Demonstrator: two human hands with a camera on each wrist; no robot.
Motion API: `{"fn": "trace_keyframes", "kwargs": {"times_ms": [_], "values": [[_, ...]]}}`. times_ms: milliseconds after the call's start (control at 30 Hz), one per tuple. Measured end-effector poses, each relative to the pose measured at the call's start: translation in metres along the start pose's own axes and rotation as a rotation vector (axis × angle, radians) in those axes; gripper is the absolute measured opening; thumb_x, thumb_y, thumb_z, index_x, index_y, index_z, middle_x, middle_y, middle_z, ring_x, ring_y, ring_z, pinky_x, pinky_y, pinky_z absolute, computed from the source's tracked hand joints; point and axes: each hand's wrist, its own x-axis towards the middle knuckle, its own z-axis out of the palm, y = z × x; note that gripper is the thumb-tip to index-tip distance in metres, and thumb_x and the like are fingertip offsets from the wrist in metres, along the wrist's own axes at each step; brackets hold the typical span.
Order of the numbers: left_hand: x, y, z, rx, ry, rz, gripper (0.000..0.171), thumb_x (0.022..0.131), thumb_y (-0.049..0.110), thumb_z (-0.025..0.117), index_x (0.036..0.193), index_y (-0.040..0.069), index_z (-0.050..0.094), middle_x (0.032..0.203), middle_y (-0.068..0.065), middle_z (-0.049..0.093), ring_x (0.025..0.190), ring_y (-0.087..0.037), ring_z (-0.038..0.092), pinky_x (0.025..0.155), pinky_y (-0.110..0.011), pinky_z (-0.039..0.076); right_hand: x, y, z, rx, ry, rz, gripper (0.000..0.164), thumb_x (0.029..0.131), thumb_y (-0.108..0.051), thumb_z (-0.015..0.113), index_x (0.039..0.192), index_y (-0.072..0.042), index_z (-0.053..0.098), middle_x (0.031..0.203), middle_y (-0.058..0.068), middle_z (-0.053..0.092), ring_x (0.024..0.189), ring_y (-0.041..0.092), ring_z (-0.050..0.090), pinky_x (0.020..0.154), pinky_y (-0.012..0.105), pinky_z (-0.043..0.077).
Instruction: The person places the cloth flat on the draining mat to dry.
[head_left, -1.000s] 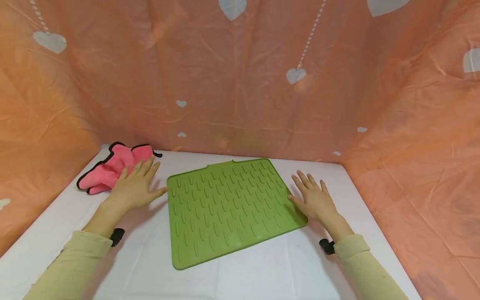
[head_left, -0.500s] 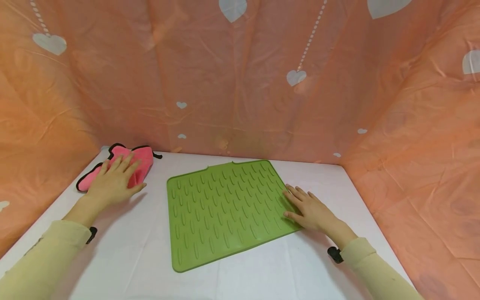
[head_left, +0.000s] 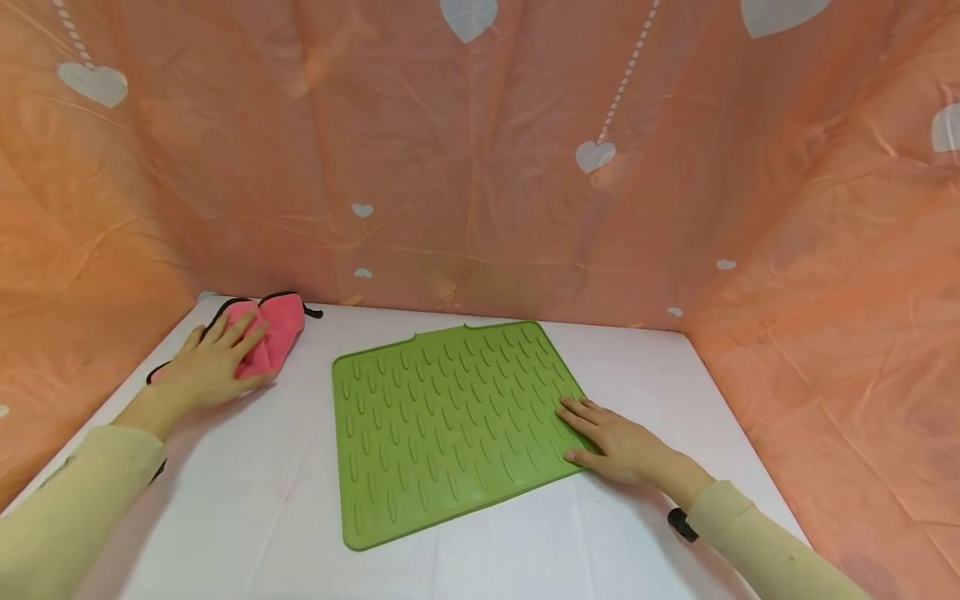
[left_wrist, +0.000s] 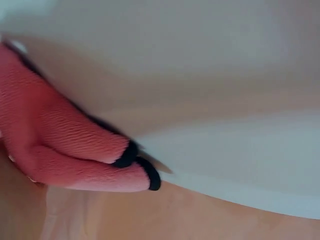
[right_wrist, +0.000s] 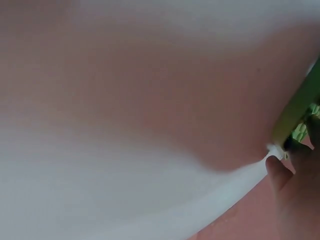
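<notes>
A green ribbed silicone mat (head_left: 442, 425) lies flat in the middle of the white table (head_left: 247, 517). My right hand (head_left: 611, 442) rests on the mat's near right corner with fingers straight and flat. A pink cloth with black trim (head_left: 270, 333) is bunched at the far left of the table. My left hand (head_left: 206, 362) lies on top of the cloth, fingers curling over its folds. In the left wrist view the pink cloth (left_wrist: 60, 145) fills the left side, close up. In the right wrist view only a sliver of the green mat (right_wrist: 300, 107) shows at the right edge.
Orange sheeting with white hearts (head_left: 480, 167) walls the table at the back and on both sides. Bare white table surface lies in front of the mat and to its right.
My left hand moved left from the mat's edge onto the pink cloth and bunched it. My right hand slid from beside the mat onto its near right corner.
</notes>
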Motion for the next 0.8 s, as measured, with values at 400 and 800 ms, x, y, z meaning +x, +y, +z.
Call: {"fn": "trace_keyframes", "kwargs": {"times_ms": [400,800], "values": [[0.007,-0.001,0.007,0.044,-0.034,0.064,0.079,0.101,0.055,0.06,0.16,0.007,0.039,0.165,-0.028,0.028,0.15,-0.056,0.019,0.116,-0.074,0.014,0.002,0.001,0.003,0.049,-0.025,0.023,0.074,0.104,-0.056,0.054,0.161,-0.011,0.038,0.171,0.011,0.026,0.154,0.043,0.025,0.113,0.064,0.038],[0.02,0.002,0.009,-0.034,0.02,0.072,0.064,0.106,0.044,0.058,0.158,0.011,0.043,0.157,-0.023,0.041,0.145,-0.051,0.029,0.099,-0.074,0.042,0.0,-0.002,0.0,0.027,-0.048,0.012,0.075,0.105,-0.054,0.053,0.162,-0.009,0.036,0.171,0.013,0.024,0.155,0.043,0.022,0.117,0.061,0.034]]}}
